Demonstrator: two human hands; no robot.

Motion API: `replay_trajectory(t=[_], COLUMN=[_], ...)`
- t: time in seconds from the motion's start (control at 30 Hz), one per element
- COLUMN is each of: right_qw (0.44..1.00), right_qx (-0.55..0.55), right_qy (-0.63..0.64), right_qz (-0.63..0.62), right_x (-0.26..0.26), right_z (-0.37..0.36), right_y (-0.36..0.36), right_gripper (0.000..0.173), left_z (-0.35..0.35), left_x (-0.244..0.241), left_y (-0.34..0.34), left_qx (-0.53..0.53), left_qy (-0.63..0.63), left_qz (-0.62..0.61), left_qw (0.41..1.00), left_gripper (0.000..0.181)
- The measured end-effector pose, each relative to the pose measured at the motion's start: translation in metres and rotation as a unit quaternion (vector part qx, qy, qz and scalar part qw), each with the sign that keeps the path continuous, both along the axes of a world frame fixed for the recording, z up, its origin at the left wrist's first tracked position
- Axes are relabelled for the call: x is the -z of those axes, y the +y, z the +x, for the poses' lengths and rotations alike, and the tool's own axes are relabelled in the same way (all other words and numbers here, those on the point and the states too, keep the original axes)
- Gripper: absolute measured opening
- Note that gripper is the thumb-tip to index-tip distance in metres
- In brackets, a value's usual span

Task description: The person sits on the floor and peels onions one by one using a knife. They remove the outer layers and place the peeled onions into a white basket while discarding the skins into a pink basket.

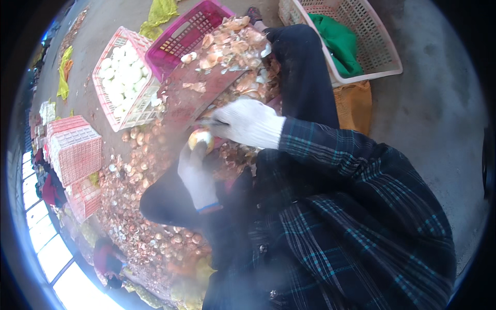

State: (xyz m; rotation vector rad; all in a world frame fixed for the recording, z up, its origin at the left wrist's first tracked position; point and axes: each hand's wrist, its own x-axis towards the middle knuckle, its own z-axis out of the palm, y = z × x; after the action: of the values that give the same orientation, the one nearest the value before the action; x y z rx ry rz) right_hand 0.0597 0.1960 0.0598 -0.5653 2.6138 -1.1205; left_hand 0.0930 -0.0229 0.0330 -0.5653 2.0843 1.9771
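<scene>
A partly peeled onion (202,136) sits in the fingers of my left hand (197,174), which wears a white knit glove. Just above it, my right hand (248,123), also gloved in white, grips a small knife (211,122). The blade is blurred and close to the onion's top; whether it touches, I cannot tell. Beyond both hands a reddish board (193,95) lies slanted, with a heap of onion skins (236,46) on its far end. More loose skins lie between my legs, partly hidden by my right hand.
A pink-white crate (145,106) holds peeled onions (124,75), beside a magenta crate (170,46). At upper right, another crate (381,58) contains green cloth (339,42). Unpeeled onions (143,133) and skins cover the floor leftward. Stacked crates (77,155) and other people (106,257) are farther off.
</scene>
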Motion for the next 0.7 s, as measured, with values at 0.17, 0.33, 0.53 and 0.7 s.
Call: replay_trajectory(t=[0.17, 0.33, 0.53, 0.7], right_qw=[0.909, 0.849, 0.899, 0.996], right_qx=[-0.147, -0.183, -0.158, -0.076], right_qy=[0.387, 0.494, 0.378, -0.024], right_qz=[0.039, -0.041, -0.155, 0.051], right_x=[-0.139, -0.18, -0.142, -0.08], right_z=[-0.061, -0.098, -0.118, -0.062], right_y=[0.023, -0.005, -0.013, -0.008], right_gripper=[0.036, 0.036, 0.036, 0.036], left_z=[0.007, 0.02, 0.014, 0.022], left_x=[-0.017, -0.002, -0.018, -0.031], left_y=[0.009, -0.009, 0.001, -0.001], left_qx=[0.032, -0.019, -0.02, -0.056], left_qy=[-0.011, -0.033, -0.029, -0.002], left_qz=[-0.091, -0.007, 0.127, 0.123], left_qw=[0.995, 0.999, 0.991, 0.991], left_gripper=[0.03, 0.033, 0.042, 0.046])
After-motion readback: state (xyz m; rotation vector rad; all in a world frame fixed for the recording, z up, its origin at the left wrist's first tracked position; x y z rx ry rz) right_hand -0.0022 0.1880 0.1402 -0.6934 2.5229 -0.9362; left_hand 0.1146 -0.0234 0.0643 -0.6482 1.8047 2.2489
